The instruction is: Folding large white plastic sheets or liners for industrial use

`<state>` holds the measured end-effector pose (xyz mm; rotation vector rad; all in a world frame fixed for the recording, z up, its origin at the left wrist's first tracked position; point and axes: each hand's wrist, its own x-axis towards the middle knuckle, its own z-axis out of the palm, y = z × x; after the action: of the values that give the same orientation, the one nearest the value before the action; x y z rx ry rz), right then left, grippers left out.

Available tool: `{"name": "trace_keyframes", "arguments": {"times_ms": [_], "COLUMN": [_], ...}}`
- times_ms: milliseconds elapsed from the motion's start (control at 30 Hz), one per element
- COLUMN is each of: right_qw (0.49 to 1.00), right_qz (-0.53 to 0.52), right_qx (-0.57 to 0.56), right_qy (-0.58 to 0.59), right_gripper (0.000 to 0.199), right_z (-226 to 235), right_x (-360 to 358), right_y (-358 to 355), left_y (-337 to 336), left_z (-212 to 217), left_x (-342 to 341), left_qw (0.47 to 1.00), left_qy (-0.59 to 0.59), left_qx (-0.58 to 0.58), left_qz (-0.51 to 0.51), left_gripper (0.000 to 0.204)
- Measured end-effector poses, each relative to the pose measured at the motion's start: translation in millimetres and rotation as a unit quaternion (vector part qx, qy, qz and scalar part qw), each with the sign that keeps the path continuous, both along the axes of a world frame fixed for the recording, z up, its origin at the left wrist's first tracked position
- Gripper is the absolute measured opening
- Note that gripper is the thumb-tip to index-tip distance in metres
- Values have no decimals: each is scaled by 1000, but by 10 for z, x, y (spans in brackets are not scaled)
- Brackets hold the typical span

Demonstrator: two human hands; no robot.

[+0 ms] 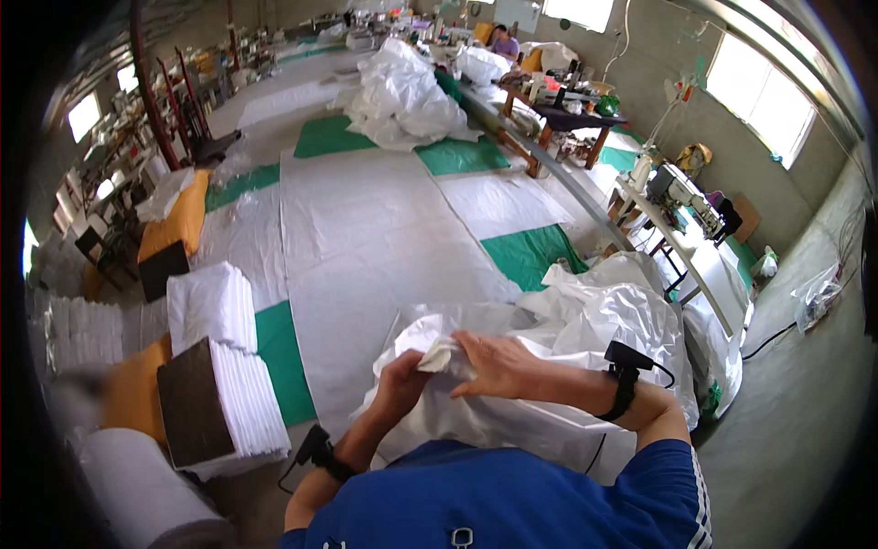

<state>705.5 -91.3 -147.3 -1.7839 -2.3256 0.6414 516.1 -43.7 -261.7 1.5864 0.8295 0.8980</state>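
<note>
- Your left hand (400, 377) is closed around a bunched corner of the white plastic sheet (512, 412), low in the middle of the view, just in front of your chest.
- Your right hand (498, 364) lies flat on top of the same bunch, the fingers (471, 343) stretched toward the left and pressing on the crumpled corner (437, 352); the thumb side is hidden, so I cannot tell if it really grips the sheet.
- The two hands touch each other at this corner.
- The white plastic sheet hangs down from your hands and spreads to your right, where it joins a bigger shiny heap of plastic (622, 306).
- Each wrist carries a black strap with a small device: left wrist band (320, 453), right wrist band (625, 375).
- At your left stand stacks of folded white cloth (215, 306), and one nearer stack (242, 403) leans against a dark brown board (187, 403).
- In front of you a long grey-white tarp (366, 220) covers the floor, with green patches (526, 252) beside it.
- At the right is a white table with a sewing machine (681, 192).
- Far behind, another pile of white plastic (402, 101) lies on the floor, and a person in a purple top (503, 41) sits at a work table.
</note>
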Motion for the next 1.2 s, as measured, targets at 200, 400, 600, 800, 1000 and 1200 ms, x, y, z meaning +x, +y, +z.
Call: {"name": "trace_keyframes", "arguments": {"times_ms": [200, 400, 600, 800, 1000, 1200], "right_qw": [985, 990, 988, 934, 876, 707], "right_qz": [-51, -32, -79, -127, -104, -456], "right_qx": [140, 11, 48, 335, 468, 541], "right_qy": [85, 138, 126, 1, -55, 11], "right_gripper": [39, 25, 13, 16, 22, 22], "right_z": [-132, 99, 471, 1486, 2066, 1531], "right_x": [-77, -116, -144, 65, 737, 1447], "right_y": [138, -52, -383, -983, -1988, -2366], "left_y": [45, -208, -329, -120, 292, 494], "left_z": [103, 64, 76, -969, -1295, -478], "left_x": [55, 25, -61, -957, -1466, -1565], "left_qw": [998, 989, 974, 952, 954, 954], "left_qy": [-24, -61, -33, 176, 237, 166], "left_qx": [51, 126, 223, 250, 181, 251], "left_qz": [-1, -49, -22, -19, -9, -2], "left_gripper": [11, 11, 35, 32, 20, 17]}}
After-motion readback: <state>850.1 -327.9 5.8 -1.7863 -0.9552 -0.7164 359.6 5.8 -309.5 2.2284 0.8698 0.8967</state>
